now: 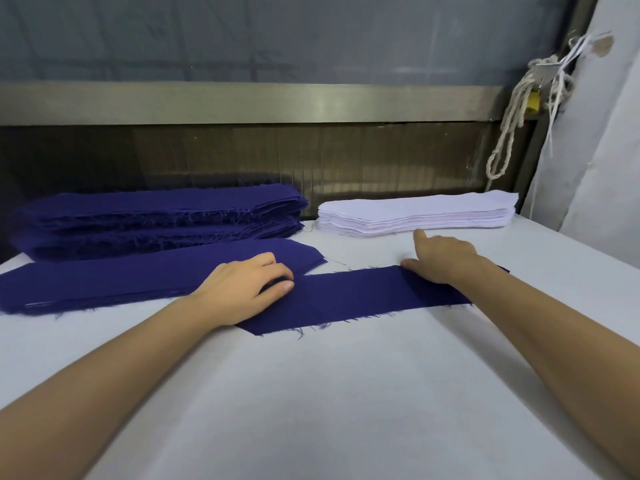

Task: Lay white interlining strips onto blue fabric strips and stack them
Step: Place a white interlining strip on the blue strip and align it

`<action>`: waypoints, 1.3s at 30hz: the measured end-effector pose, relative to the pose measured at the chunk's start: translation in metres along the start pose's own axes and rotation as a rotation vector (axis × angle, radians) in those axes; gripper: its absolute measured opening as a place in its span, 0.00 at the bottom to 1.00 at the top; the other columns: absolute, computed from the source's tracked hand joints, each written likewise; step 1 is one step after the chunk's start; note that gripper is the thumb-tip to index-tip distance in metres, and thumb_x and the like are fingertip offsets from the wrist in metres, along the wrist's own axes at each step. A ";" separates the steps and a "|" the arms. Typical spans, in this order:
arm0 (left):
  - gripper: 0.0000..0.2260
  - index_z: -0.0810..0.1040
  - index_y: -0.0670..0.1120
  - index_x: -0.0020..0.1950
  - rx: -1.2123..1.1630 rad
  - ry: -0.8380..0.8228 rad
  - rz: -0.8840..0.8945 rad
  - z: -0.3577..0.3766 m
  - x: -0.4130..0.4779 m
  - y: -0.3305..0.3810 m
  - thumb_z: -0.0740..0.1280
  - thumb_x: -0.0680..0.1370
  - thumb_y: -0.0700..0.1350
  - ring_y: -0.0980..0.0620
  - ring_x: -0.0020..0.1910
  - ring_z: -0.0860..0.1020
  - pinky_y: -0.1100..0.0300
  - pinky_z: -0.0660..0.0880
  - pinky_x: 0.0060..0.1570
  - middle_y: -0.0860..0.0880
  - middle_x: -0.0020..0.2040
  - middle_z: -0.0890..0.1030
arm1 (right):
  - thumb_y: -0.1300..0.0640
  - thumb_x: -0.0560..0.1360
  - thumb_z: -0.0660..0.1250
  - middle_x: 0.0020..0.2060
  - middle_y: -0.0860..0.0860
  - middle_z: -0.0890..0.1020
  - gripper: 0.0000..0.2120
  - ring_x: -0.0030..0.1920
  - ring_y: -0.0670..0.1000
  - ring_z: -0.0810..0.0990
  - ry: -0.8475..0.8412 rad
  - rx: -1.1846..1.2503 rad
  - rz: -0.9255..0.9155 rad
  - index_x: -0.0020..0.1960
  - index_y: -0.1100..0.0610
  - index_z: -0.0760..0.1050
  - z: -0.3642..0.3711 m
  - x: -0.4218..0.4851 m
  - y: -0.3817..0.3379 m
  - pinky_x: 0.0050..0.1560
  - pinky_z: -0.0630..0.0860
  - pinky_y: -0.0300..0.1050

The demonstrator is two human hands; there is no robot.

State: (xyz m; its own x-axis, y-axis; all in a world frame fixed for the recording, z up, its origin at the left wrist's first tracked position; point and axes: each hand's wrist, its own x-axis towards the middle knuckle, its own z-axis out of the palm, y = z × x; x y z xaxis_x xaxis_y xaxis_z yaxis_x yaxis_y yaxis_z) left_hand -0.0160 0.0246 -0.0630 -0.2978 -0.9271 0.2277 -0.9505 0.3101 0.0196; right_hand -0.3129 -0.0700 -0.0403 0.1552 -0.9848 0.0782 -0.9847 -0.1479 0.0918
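White table (329, 393) — left hand (242, 289) in a pinch on blue strip (353, 296), right hand (443, 258) flat, unclenched on it

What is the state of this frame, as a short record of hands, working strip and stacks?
left hand: fingers curled on left end of blue strip; pinch unclear
right hand: rests on strip's right part, index finger toward white interlining stack
blue stack: back left, low blue pile before it
interlining on strip: none yet
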 end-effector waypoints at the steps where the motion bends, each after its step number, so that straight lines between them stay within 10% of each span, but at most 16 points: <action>1: 0.15 0.71 0.59 0.62 0.002 0.017 -0.013 -0.001 0.004 0.000 0.51 0.80 0.58 0.57 0.46 0.73 0.59 0.69 0.42 0.60 0.53 0.71 | 0.49 0.80 0.57 0.50 0.55 0.77 0.23 0.50 0.58 0.76 0.078 0.003 -0.026 0.71 0.57 0.56 -0.001 0.004 -0.005 0.42 0.66 0.46; 3: 0.14 0.72 0.58 0.61 0.009 0.050 -0.029 -0.001 0.012 0.000 0.51 0.81 0.56 0.55 0.48 0.74 0.57 0.70 0.43 0.58 0.53 0.72 | 0.59 0.78 0.57 0.39 0.53 0.74 0.20 0.41 0.57 0.74 0.243 0.016 -0.073 0.69 0.56 0.57 -0.003 0.014 -0.018 0.37 0.65 0.46; 14: 0.12 0.74 0.53 0.59 -0.049 0.218 -0.125 0.004 0.062 0.004 0.55 0.81 0.52 0.54 0.43 0.71 0.59 0.66 0.38 0.58 0.48 0.68 | 0.60 0.77 0.60 0.65 0.56 0.63 0.21 0.61 0.58 0.65 0.435 -0.083 -0.143 0.69 0.58 0.64 0.006 0.073 -0.071 0.50 0.66 0.47; 24: 0.10 0.75 0.52 0.58 -0.147 0.286 -0.249 0.019 0.092 0.001 0.58 0.80 0.50 0.50 0.42 0.74 0.58 0.68 0.38 0.56 0.48 0.68 | 0.67 0.73 0.61 0.53 0.56 0.77 0.12 0.55 0.57 0.72 0.441 -0.085 -0.224 0.56 0.60 0.75 0.006 0.103 -0.072 0.53 0.66 0.47; 35: 0.08 0.76 0.52 0.55 -0.248 0.351 -0.249 0.018 0.094 -0.002 0.61 0.79 0.49 0.54 0.43 0.73 0.57 0.69 0.41 0.56 0.48 0.72 | 0.55 0.77 0.64 0.26 0.52 0.71 0.17 0.34 0.56 0.72 0.313 0.772 0.028 0.30 0.58 0.73 -0.005 0.116 -0.060 0.38 0.68 0.42; 39: 0.08 0.76 0.53 0.56 -0.268 0.346 -0.263 0.017 0.094 -0.003 0.61 0.79 0.49 0.54 0.42 0.72 0.58 0.68 0.41 0.57 0.48 0.72 | 0.56 0.76 0.65 0.35 0.56 0.81 0.12 0.39 0.56 0.78 0.281 0.717 -0.005 0.37 0.61 0.79 -0.002 0.117 -0.062 0.41 0.74 0.44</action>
State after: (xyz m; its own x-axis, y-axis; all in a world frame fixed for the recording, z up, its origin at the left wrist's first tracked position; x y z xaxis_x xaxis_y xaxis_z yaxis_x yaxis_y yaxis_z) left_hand -0.0430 -0.0675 -0.0586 0.0388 -0.8713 0.4892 -0.9197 0.1603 0.3585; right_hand -0.2339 -0.1759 -0.0345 0.0799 -0.9379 0.3376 -0.7795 -0.2699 -0.5653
